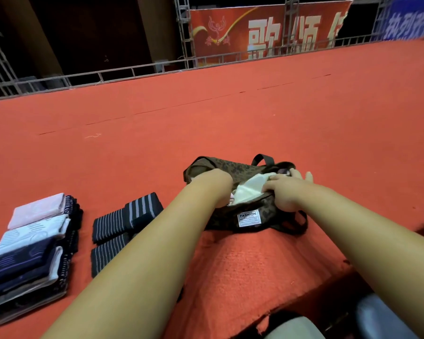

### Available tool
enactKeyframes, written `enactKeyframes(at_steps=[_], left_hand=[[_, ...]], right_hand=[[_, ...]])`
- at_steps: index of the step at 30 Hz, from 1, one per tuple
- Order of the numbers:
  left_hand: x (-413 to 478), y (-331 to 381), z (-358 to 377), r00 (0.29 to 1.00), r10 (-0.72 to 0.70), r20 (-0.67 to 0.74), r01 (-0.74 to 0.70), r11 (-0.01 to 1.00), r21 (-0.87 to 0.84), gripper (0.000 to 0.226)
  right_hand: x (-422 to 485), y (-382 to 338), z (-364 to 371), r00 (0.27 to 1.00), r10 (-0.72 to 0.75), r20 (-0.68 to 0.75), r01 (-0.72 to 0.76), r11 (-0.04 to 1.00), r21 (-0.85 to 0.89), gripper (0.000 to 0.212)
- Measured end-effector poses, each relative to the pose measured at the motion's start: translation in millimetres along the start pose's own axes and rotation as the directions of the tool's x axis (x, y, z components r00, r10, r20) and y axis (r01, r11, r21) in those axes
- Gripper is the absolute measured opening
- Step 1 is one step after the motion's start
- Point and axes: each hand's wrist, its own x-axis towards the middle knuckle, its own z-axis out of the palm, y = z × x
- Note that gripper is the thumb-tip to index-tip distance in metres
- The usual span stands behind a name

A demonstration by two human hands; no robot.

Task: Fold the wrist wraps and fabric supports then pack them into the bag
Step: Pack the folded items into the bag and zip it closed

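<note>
While open, mottled brown bag (235,167), white-labelled.

A brown patterned bag (269,214) is set on the red carpet (230,118). Dark striped wraps (123,223) are laid just left of it. A stack of folded fabrics (32,241) is placed further left, apart.

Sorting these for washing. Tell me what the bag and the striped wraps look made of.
The bag: woven cloth, probably canvas or polyester; matte leopard print, stitched label, webbing strap. The striped wraps: likely elastic knit; ribbed black surface with grey bands, soft folded edges.
</note>
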Motion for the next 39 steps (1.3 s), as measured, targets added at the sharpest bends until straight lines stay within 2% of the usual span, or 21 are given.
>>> enactKeyframes(at_steps=[3,5,6,8,10,14,15,16,17,19,20,21,24,26,27,29,32,34,35,37,39], left_hand=[[7,-2,2,0.994,-0.052,0.099,0.048,0.998,0.038,0.031],[8,-1,-2,0.989,-0.051,0.138,0.046,0.998,0.044,0.018],[8,-3,-4,0.990,-0.045,0.136,0.040,0.998,0.037,0.020],[4,-4,-10,0.988,-0.044,0.150,0.039,0.999,0.037,0.026],[-1,-5,-16,0.980,-0.056,0.189,0.050,0.998,0.033,0.029],[-8,-10,-20,0.960,-0.109,0.259,0.117,0.993,-0.015,0.033],[-10,-11,-22,0.956,-0.111,0.272,0.121,0.992,-0.021,0.033],[-12,-13,-23,0.951,-0.111,0.287,0.122,0.992,-0.021,0.032],[-13,-15,-24,0.947,-0.107,0.302,0.121,0.992,-0.025,0.030],[-14,-18,-22,0.943,-0.089,0.322,0.121,0.989,-0.080,0.036],[-13,-19,-21,0.940,-0.089,0.329,0.125,0.988,-0.091,0.038],[-13,-18,-21,0.941,-0.098,0.325,0.133,0.987,-0.087,0.038],[-20,-8,-28,0.954,-0.105,0.281,0.132,0.988,-0.078,0.049],[-25,-3,-32,0.956,-0.106,0.274,0.152,0.977,-0.150,0.074],[-28,-2,-34,0.959,-0.114,0.261,0.169,0.966,-0.196,0.083],[-29,-1,-34,0.959,-0.125,0.254,0.193,0.946,-0.261,0.095],[-26,-3,-34,0.962,-0.146,0.230,0.201,0.950,-0.238,0.104],[-23,-3,-34,0.956,-0.130,0.261,0.195,0.952,-0.238,0.102],[-23,-3,-34,0.957,-0.126,0.263,0.190,0.953,-0.235,0.101],[-23,-4,-34,0.959,-0.132,0.252,0.190,0.956,-0.222,0.100],[-20,-5,-33,0.960,-0.141,0.243,0.194,0.958,-0.211,0.100]], right_hand=[[-4,7,-5,0.998,0.017,-0.063,-0.021,0.997,-0.070,0.044],[-10,9,-24,0.978,0.029,-0.205,-0.038,0.999,-0.038,0.035],[-12,10,-34,0.961,0.033,-0.273,-0.037,0.999,-0.010,0.034],[-17,9,-54,0.913,0.009,-0.408,-0.020,1.000,-0.021,0.036],[-22,4,-72,0.852,-0.053,-0.521,-0.005,0.994,-0.110,0.034],[-35,-9,-93,0.704,-0.174,-0.689,0.043,0.978,-0.204,0.032],[-38,-10,-93,0.686,-0.196,-0.700,0.061,0.975,-0.213,0.032],[-42,-11,-93,0.720,-0.218,-0.659,0.079,0.969,-0.234,0.033],[-44,-9,-92,0.802,-0.229,-0.552,0.097,0.961,-0.259,0.034],[-49,-7,-93,0.967,-0.152,-0.204,0.092,0.957,-0.275,0.037],[-52,-5,-93,0.994,-0.092,-0.055,0.074,0.961,-0.267,0.038],[-54,-2,-95,0.998,-0.062,0.027,0.067,0.965,-0.254,0.037],[-50,2,-93,0.987,-0.053,0.150,0.081,0.980,-0.182,0.035],[-44,3,-87,0.988,-0.033,0.148,0.040,0.998,-0.049,0.033],[-38,5,-86,0.993,-0.010,0.116,0.017,0.998,-0.059,0.037],[-28,7,-83,0.999,0.041,-0.018,-0.043,0.993,-0.114,0.063],[-20,8,-74,0.978,0.117,-0.172,-0.136,0.985,-0.107,0.071],[-10,12,-63,0.944,0.218,-0.246,-0.231,0.973,-0.024,0.074],[-1,16,-56,0.923,0.291,-0.254,-0.282,0.957,0.069,0.083],[13,21,-45,0.904,0.390,-0.173,-0.332,0.898,0.290,0.107],[19,23,-40,0.919,0.390,-0.051,-0.338,0.850,0.405,0.109]])
